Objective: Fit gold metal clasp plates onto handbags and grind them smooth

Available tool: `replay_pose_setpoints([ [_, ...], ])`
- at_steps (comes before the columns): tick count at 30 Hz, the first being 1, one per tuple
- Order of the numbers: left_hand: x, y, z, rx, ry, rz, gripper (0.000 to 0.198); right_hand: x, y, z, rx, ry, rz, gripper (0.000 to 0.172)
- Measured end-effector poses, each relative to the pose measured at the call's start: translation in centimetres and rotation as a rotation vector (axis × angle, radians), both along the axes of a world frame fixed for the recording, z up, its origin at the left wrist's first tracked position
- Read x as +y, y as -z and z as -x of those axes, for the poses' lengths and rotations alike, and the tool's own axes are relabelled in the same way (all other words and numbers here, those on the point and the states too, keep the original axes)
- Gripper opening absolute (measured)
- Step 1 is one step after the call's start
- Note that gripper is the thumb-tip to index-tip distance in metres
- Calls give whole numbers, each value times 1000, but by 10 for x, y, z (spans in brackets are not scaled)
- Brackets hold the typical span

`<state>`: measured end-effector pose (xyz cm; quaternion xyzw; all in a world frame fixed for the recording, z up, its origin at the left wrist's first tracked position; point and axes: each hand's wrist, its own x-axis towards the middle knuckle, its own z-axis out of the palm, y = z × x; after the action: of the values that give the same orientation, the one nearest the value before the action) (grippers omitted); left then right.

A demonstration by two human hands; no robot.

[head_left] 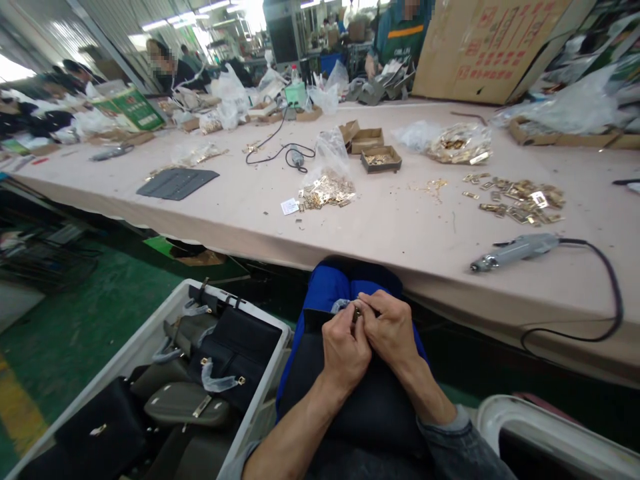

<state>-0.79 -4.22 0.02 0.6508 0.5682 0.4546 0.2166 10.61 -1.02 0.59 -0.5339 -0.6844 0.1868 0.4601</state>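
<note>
Over the blue-clad lap (325, 283), left hand (347, 348) and right hand (393, 330) are huddling close together!
Both are pinching a small brassy piece (357, 313), mostly hidden in their curled grip, over a black item (311, 360) on the lap. Up on the table (395, 233), a grey power driver (523, 251) is lying near scattered metal fittings (530, 201), while a white crate (119, 363) of bags (240, 343) is standing at the left.

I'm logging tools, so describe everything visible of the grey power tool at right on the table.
The grey power tool is slim and rounded, apparently plastic, with a dark lever on its upper side and a metallic nose pointing left. It lies on the pale tabletop near the front edge, unheld. A black cable leaves its right end and curves down toward that edge.
</note>
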Motion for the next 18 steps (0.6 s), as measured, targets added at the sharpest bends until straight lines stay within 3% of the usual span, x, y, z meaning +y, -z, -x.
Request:
replay_pose_setpoints([
  [4,2,3,-6,116,-17,-120,20,-1,-1,-2,18,29,42,20],
  [12,-5,2,-8,51,-32,-64,20,-10,-7,-4,-136,-23,13,25],
  [18,-6,7,-8,112,-58,-97,22,-9,-13,-10,-237,-109,78,27],
])
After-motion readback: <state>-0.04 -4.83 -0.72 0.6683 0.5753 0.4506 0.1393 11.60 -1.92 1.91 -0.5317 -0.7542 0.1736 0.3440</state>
